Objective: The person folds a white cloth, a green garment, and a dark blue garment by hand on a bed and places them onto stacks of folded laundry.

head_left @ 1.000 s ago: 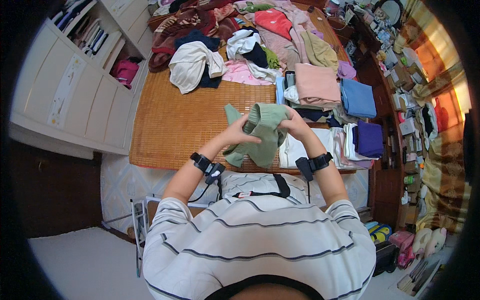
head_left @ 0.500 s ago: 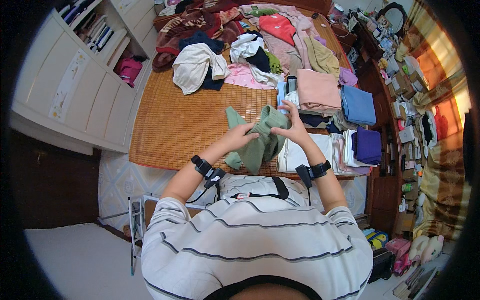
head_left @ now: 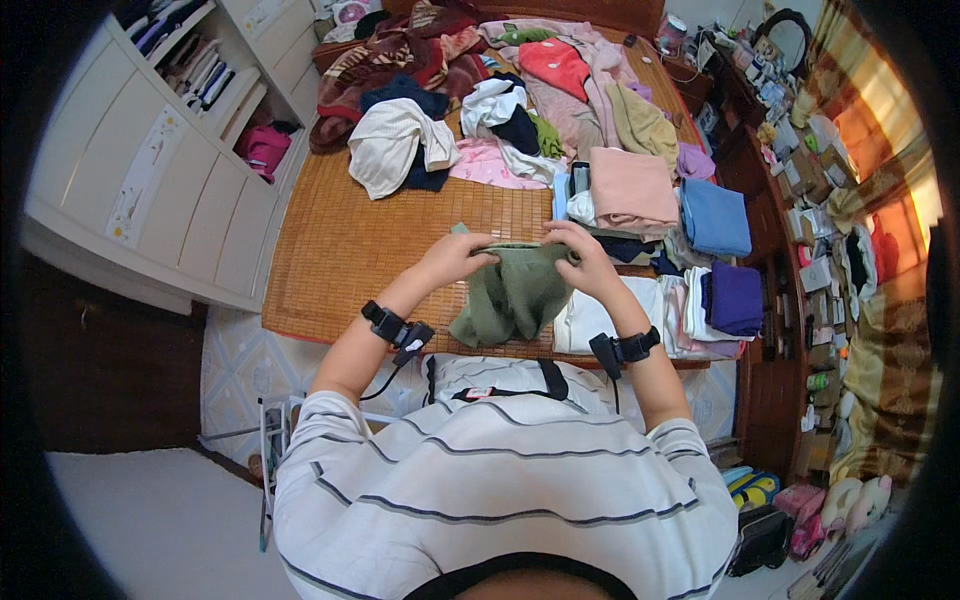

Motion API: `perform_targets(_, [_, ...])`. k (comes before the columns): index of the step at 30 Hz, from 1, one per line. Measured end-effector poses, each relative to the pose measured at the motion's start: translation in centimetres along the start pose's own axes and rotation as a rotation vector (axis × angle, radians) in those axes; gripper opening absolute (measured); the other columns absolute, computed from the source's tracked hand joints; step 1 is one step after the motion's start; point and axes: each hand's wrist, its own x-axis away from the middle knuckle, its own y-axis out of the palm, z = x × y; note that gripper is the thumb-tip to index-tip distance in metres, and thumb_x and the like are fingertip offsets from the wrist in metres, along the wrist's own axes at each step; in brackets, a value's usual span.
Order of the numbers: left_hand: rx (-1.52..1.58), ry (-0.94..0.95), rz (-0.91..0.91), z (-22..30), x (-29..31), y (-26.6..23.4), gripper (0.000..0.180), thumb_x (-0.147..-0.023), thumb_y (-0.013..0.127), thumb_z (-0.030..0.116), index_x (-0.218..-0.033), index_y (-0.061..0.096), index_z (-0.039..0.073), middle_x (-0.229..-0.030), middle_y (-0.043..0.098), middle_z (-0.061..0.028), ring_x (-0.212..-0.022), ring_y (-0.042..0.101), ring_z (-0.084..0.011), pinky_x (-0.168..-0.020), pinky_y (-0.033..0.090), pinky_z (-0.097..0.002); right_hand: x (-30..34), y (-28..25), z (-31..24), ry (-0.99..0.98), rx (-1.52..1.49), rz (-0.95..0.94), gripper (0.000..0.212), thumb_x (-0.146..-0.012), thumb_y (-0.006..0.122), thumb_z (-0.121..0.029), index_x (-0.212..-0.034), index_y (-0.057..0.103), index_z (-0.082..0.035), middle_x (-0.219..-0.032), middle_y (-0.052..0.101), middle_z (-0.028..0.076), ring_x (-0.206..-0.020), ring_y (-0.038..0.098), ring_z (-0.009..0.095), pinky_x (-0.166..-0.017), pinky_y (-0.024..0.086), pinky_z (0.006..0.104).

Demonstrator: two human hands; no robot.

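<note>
A green garment with a band-like upper edge hangs between my hands, over the near edge of the mat-covered bed. My left hand pinches the left end of that edge. At the other end, my right hand grips it between thumb and fingers. The cloth droops in loose folds toward me, and its exact kind is unclear. Just right of it lie folded white clothes. Behind my right hand rises a stack topped with a folded pink garment.
A folded blue garment and a purple one lie at the bed's right. Loose clothes, including a white one, and a dark red blanket fill the far end. The bamboo mat spreads leftward, beside a white wardrobe.
My left hand has moved left and slightly farther away, while the right has come a little lower. The bunched green garment now hangs spread between them by its upper edge.
</note>
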Motion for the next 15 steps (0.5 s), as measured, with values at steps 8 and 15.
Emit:
perform_targets(8, [0.069, 0.091, -0.075, 1.3, 0.5, -0.4, 0.05, -0.07, 0.071, 0.037, -0.11, 0.057, 0.01, -0.094, 0.064, -0.0131, -0.084, 0.061, -0.0293, -0.071, 0.047, -0.0357, 1.0, -2.4, 1.1, -0.075, -0.034, 0.115, 0.025, -0.062, 0.048, 0.005, -0.086, 0.055, 0.001, -0.088, 0.057, 0.012, -0.087, 0.055, 0.025, -0.08, 0.043, 0.0322])
perform_targets(15, [0.09, 0.209, -0.178, 2.5, 0.6, -1.2, 0.057, -0.065, 0.074, 0.025, -0.116, 0.052, 0.009, -0.096, 0.063, -0.0142, -0.085, 0.06, -0.0304, -0.073, 0.047, -0.0355, 2.1, -3.2, 2.5, -0.051, -0.142, 0.132, 0.023, -0.063, 0.048, 0.004, -0.084, 0.056, 0.0, -0.093, 0.058, 0.011, -0.09, 0.055, 0.023, -0.084, 0.041, 0.0295])
